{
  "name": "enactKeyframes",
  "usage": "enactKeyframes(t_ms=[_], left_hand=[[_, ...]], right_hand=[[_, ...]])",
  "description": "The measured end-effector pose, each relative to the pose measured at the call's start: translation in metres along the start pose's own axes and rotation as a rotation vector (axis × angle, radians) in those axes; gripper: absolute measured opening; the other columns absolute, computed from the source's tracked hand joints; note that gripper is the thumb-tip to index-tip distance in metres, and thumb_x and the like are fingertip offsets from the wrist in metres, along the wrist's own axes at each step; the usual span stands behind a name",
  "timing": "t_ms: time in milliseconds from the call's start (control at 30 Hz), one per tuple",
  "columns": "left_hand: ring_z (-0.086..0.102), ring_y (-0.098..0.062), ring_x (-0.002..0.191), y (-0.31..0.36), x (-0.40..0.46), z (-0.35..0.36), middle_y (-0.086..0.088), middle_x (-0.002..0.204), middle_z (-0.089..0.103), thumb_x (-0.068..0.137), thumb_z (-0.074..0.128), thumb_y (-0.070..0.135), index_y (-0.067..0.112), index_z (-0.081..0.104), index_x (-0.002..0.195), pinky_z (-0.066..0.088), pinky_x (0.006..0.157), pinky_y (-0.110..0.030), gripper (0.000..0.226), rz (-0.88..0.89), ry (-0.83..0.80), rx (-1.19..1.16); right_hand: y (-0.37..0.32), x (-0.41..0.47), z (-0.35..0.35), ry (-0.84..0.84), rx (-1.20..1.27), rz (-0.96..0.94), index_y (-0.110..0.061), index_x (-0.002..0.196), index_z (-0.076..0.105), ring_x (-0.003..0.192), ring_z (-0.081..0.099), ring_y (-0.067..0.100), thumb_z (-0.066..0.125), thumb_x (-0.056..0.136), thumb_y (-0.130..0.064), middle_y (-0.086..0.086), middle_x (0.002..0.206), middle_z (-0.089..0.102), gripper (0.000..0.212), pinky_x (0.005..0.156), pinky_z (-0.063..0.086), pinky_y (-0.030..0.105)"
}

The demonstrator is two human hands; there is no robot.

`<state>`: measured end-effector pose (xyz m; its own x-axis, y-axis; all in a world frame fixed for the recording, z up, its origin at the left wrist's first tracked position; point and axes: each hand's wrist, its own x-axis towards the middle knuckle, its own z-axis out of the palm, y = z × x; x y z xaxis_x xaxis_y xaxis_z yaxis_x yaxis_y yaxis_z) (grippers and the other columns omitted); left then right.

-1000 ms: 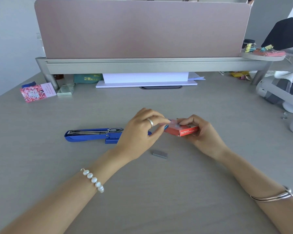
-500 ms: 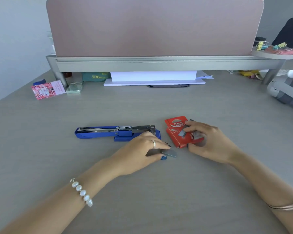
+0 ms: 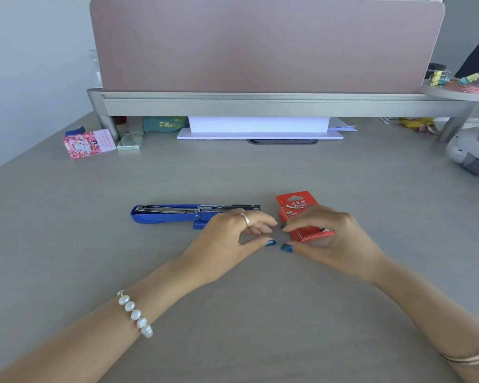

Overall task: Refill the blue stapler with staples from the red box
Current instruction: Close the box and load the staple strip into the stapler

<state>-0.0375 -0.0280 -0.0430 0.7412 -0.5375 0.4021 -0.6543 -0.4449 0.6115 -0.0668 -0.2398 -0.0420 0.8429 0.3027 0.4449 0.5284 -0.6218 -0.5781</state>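
Observation:
The blue stapler (image 3: 174, 214) lies opened flat on the desk, its metal staple channel facing up. The red box (image 3: 295, 203) lies flat just right of it. My left hand (image 3: 230, 239) hovers over the stapler's right end, its fingers curled and thumb and forefinger nearly pinched. My right hand (image 3: 329, 236) covers the near end of the red box, with forefinger and thumb around its near left corner. The fingertips of both hands almost meet. No staple strip shows; it may be hidden under the fingers.
A pink divider panel stands on a grey shelf (image 3: 260, 106) at the back, with white paper (image 3: 257, 128) stacked under it. A pink card (image 3: 87, 143) and a small clear box (image 3: 130, 140) lie at the back left. White equipment (image 3: 470, 156) sits at the right edge.
The red box went from held up in both hands to lying on the desk. The left hand reached down to the loose staple strip, which is now out of sight between the fingertips.

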Motion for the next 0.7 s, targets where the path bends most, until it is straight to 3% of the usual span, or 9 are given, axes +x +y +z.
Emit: enactKeyframes(t_ms=[133, 233, 400, 533, 700], left_hand=[[0.062, 0.003, 0.087, 0.001, -0.005, -0.003, 0.01, 0.09, 0.071, 0.079, 0.07, 0.016, 0.023, 0.062, 0.105, 0.046, 0.081, -0.013, 0.028, -0.026, 0.022, -0.065], [0.061, 0.001, 0.088, 0.001, -0.007, -0.005, 0.012, 0.091, 0.07, 0.079, 0.07, 0.019, 0.024, 0.061, 0.105, 0.045, 0.081, -0.012, 0.028, -0.022, 0.001, -0.052], [0.052, 0.004, 0.089, -0.021, -0.011, -0.038, 0.016, 0.089, 0.064, 0.076, 0.071, 0.027, 0.032, 0.062, 0.098, 0.042, 0.077, -0.013, 0.024, -0.004, 0.116, 0.151], [0.046, -0.005, 0.088, -0.049, -0.019, -0.058, 0.013, 0.086, 0.062, 0.074, 0.065, 0.028, 0.028, 0.063, 0.096, 0.039, 0.076, -0.025, 0.022, -0.062, 0.202, 0.3], [0.054, -0.012, 0.099, -0.067, -0.022, -0.058, 0.01, 0.098, 0.067, 0.075, 0.052, 0.047, 0.031, 0.062, 0.104, 0.038, 0.091, -0.031, 0.035, -0.099, 0.235, 0.333]], right_hand=[[-0.003, 0.0, 0.008, -0.047, 0.041, -0.017, -0.021, 0.088, 0.071, 0.082, 0.064, 0.005, 0.074, 0.071, -0.025, -0.007, 0.085, 0.073, 0.018, 0.075, 0.049, 0.018], [-0.004, -0.001, 0.009, -0.045, 0.059, 0.0, -0.02, 0.085, 0.072, 0.082, 0.065, 0.004, 0.074, 0.073, -0.015, -0.013, 0.083, 0.072, 0.014, 0.075, 0.05, 0.017], [-0.01, 0.017, 0.007, 0.036, 0.127, 0.121, -0.02, 0.082, 0.073, 0.077, 0.063, 0.01, 0.072, 0.074, -0.009, -0.003, 0.083, 0.073, 0.014, 0.069, 0.051, 0.024], [-0.017, 0.054, 0.016, 0.014, 0.078, 0.104, -0.018, 0.087, 0.074, 0.086, 0.063, 0.008, 0.063, 0.079, -0.004, -0.002, 0.09, 0.073, 0.019, 0.076, 0.049, 0.015], [-0.009, 0.065, 0.032, 0.03, 0.027, 0.157, -0.036, 0.082, 0.07, 0.082, 0.067, 0.007, 0.062, 0.081, -0.012, -0.011, 0.094, 0.073, 0.025, 0.08, 0.056, 0.033]])
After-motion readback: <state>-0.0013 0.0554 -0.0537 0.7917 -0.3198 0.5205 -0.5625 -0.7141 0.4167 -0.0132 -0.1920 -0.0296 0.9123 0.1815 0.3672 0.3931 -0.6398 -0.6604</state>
